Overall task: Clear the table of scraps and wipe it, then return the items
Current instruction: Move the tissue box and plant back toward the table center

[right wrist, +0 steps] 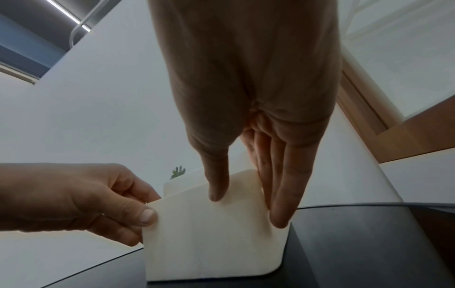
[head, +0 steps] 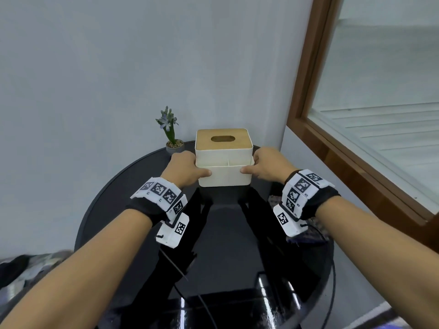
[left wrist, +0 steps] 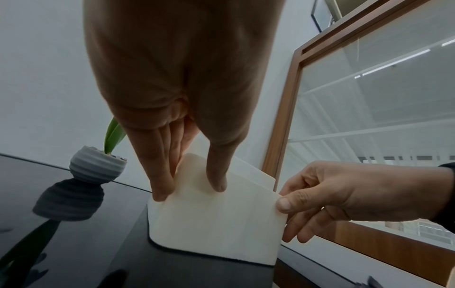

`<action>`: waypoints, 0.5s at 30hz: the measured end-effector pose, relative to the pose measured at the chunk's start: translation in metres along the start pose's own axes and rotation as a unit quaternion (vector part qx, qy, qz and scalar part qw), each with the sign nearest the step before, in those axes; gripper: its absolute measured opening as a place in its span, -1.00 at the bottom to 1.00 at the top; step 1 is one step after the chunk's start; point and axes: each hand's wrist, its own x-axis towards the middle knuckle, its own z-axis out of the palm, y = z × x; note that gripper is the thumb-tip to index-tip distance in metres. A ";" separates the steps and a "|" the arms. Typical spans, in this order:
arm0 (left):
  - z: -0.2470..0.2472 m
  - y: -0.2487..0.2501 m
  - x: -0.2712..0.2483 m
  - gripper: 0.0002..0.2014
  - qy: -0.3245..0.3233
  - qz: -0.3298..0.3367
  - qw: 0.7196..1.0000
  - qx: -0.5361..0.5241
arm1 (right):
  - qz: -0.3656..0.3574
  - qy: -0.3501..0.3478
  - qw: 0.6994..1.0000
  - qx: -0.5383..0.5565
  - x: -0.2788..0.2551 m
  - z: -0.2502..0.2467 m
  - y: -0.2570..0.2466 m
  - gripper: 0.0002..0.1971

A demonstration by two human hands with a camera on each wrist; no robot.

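Cream tissue box [head: 224, 160] gripped at both ends on our black table [head: 118, 186].
Our left hand [head: 184, 168] and right hand [head: 267, 165] pinch its front tray; its long axis runs left-right, oval slot up.

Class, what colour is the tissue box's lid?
Light wood-brown lid on a cream tissue box; clearest in the head view.

Office-like corner: glass partition [head: 380, 96], round black table [head: 114, 193].

The round black table [head: 118, 186] carries a cream tissue box [head: 224, 160] and potted plant [head: 174, 145].
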 end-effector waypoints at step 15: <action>0.005 0.011 -0.091 -0.61 -0.006 0.010 1.000 -0.011 | 0.006 0.022 0.999 0.036 -0.097 0.007 0.002 -0.61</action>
